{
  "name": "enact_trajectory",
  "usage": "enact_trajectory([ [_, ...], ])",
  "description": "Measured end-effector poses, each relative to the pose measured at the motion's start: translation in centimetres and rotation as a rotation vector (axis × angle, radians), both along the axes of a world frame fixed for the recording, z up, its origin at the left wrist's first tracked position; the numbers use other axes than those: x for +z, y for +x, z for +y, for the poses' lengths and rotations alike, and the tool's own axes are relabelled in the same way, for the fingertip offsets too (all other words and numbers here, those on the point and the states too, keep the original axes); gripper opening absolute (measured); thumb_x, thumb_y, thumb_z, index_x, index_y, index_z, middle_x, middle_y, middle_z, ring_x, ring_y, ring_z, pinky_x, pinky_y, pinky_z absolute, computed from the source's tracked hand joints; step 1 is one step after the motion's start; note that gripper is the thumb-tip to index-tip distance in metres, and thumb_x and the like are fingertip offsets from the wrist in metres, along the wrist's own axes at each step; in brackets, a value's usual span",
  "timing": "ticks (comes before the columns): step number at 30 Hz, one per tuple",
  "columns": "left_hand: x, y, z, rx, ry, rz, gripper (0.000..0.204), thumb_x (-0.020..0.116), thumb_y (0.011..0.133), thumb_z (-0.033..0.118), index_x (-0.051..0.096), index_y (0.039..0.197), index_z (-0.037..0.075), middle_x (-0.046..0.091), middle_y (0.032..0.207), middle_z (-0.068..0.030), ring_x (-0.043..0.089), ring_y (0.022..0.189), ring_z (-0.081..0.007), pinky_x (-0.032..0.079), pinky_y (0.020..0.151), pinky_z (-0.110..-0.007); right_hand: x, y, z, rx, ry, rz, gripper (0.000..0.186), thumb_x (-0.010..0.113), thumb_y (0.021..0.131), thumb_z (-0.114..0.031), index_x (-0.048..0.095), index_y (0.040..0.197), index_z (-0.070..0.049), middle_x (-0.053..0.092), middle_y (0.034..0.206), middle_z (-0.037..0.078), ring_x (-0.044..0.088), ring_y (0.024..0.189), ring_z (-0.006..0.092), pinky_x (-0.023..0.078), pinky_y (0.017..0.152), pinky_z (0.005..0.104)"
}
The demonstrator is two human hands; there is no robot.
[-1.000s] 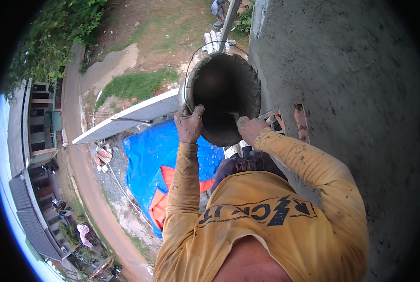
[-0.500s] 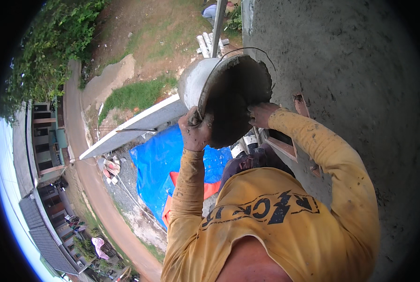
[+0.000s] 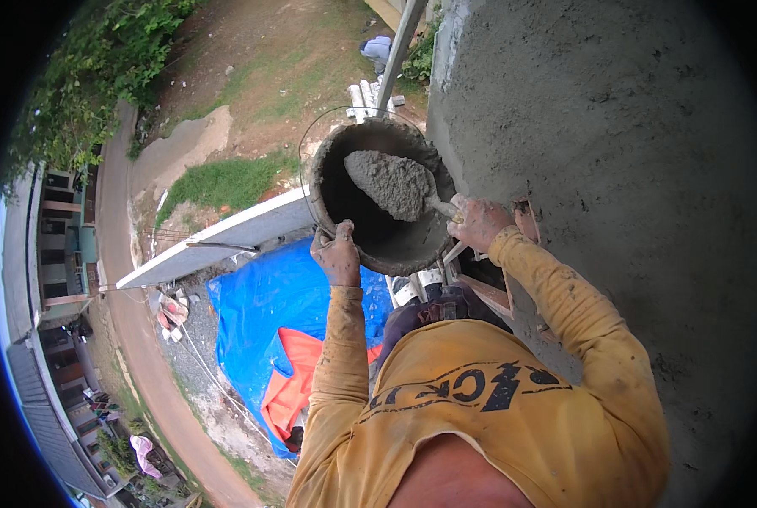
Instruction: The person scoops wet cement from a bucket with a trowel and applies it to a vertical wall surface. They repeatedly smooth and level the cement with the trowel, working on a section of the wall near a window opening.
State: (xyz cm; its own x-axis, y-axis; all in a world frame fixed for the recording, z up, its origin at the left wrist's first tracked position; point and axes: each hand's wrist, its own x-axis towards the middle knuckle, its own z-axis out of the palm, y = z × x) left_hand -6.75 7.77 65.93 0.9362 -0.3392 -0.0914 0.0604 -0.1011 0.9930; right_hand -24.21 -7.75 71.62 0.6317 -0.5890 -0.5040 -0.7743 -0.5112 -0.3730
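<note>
Bucket (image 3: 338, 190) gripped at its near edge by the left hand (image 3: 338, 256), trowel (image 3: 438, 206) clasped in the right hand (image 3: 481, 224), grey mortar (image 3: 391, 184) heaped on it, blue tarpaulin (image 3: 268, 295) spread below

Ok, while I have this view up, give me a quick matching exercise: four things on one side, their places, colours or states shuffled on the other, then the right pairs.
Column one:
1. left hand
2. right hand
3. wet grey mortar
4. tarpaulin

Column two:
A. heaped on the trowel
B. blue, spread out below
C. holding the handle of the loaded tool
D. gripping the rim of the bucket

Pairs: 1-D, 2-C, 3-A, 4-B
</note>
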Motion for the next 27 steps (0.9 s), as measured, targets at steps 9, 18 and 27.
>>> enact_trajectory([
  [9, -6.2, 0.6, 3.9, 0.112, 0.168, 0.044, 0.012, 0.058, 0.069, 0.005, 0.057, 0.078, -0.003, 0.05, 0.064, -0.0002, 0.042, 0.058, -0.0108, 0.035, 0.051, -0.029, 9.8, 2.4, -0.9, 0.291, -0.047, -0.356, 0.049, 0.057, 0.08, -0.032, 0.052, 0.117, -0.001, 0.061, 0.102, 0.016, 0.06, 0.089, 0.0325, 0.048, 0.078, 0.0382],
  [18, -12.0, 0.7, 6.7, 0.168, 0.147, -0.039, 0.016, 0.057, 0.069, 0.005, 0.058, 0.081, -0.005, 0.052, 0.064, -0.0016, 0.045, 0.055, -0.0119, 0.036, 0.05, -0.03, 11.5, -8.3, -12.4, -0.889, -0.037, -0.898, 0.035, 0.06, 0.079, -0.024, 0.053, 0.103, 0.001, 0.05, 0.072, 0.002, 0.045, 0.051, 0.0093, 0.039, 0.044, 0.0235],
  [27, -6.8, 1.3, 4.1, 0.059, 0.245, -0.019, 0.009, 0.062, 0.07, 0.007, 0.056, 0.069, 0.0, 0.049, 0.06, 0.0026, 0.042, 0.053, -0.0074, 0.034, 0.047, -0.027, 1.3, -10.4, -3.5, -0.489, 0.245, -0.798, 0.027, 0.058, 0.081, -0.023, 0.054, 0.091, 0.002, 0.055, 0.076, 0.005, 0.052, 0.055, 0.0124, 0.044, 0.049, 0.0281],
])
